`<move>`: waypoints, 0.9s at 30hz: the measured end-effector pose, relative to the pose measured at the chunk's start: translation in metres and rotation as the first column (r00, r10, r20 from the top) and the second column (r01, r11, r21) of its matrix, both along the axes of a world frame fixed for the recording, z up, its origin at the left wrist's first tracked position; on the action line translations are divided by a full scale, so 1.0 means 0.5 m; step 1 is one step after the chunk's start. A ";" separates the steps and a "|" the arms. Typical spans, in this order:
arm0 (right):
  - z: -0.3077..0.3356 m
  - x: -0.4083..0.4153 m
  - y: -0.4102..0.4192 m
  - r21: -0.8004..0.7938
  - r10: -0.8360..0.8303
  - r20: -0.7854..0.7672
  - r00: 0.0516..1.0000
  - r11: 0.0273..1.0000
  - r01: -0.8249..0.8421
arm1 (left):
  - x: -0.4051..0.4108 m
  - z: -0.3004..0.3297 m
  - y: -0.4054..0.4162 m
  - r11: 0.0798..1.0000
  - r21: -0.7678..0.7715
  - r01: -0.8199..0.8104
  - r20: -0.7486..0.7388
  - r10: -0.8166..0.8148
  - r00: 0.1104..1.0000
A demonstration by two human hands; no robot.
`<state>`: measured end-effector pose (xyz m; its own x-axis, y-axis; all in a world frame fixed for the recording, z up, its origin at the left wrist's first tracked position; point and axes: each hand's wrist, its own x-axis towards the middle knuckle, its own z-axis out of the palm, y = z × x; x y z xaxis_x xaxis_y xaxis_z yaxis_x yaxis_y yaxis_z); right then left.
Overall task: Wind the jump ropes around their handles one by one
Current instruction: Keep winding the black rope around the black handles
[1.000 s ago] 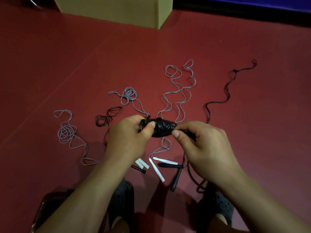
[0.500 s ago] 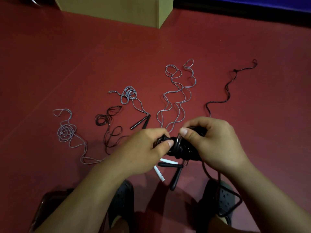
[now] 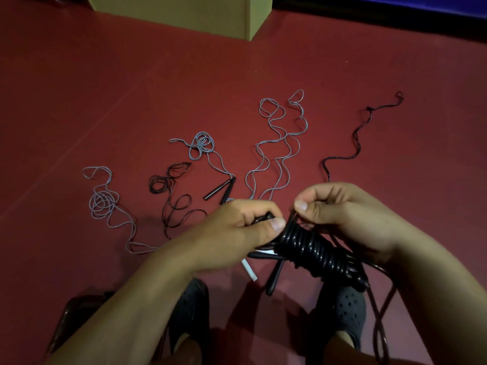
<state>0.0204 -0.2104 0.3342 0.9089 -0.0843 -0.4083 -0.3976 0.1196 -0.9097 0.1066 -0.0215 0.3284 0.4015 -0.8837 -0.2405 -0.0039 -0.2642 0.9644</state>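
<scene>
A black jump rope bundle [image 3: 313, 251], with many turns wound round its handles, is held over the red floor near the bottom centre. My left hand [image 3: 237, 233] grips the bundle's left end, thumb against the coils. My right hand [image 3: 342, 214] pinches the black cord at the top of the coils. Loose black cord [image 3: 379, 320] hangs in a loop under my right wrist, and more black cord [image 3: 355, 143] trails away across the floor to the upper right.
Several unwound ropes lie on the floor: grey ones [image 3: 102, 204], [image 3: 203, 143], [image 3: 276, 143], a dark one [image 3: 171, 191], black handles [image 3: 220, 192], a white handle [image 3: 249, 270]. A cardboard box [image 3: 184, 11] stands at the top. My dark shoes [image 3: 189, 309] are below.
Both hands came down and to the right with the bundle, which tilted so its far end points at my right foot. More cord is wound on, and a loop hangs by my right wrist.
</scene>
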 end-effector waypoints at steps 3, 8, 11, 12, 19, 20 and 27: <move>-0.009 -0.004 -0.015 0.087 0.102 0.027 0.994 0.991 -0.104 | 0.000 0.005 0.001 0.998 -0.060 0.010 -0.130 -0.018 0.991; -0.016 -0.001 -0.006 0.220 0.087 0.112 0.990 0.969 -0.110 | 0.007 0.003 0.004 0.985 -0.173 -0.018 -0.314 -0.038 0.949; -0.025 0.014 0.013 0.278 -0.034 0.172 0.984 0.960 -0.015 | 0.010 0.003 0.001 0.962 -0.235 -0.141 -0.470 0.015 0.882; -0.026 0.018 0.021 0.288 -0.075 0.200 0.977 0.958 0.015 | 0.011 0.002 -0.001 0.954 -0.238 -0.183 -0.496 0.043 0.867; -0.057 0.014 0.054 -0.315 -0.031 0.193 0.981 0.945 0.092 | 0.004 0.009 -0.018 0.923 -0.067 -0.378 -0.425 0.316 0.848; -0.060 0.015 0.058 -0.279 -0.064 0.168 0.984 0.954 0.110 | 0.003 0.008 -0.022 0.910 -0.051 -0.412 -0.412 0.357 0.839; -0.056 0.020 0.081 -0.174 0.110 0.134 0.985 0.981 -0.086 | 0.008 -0.007 -0.035 0.827 0.043 -0.560 -0.255 0.551 0.795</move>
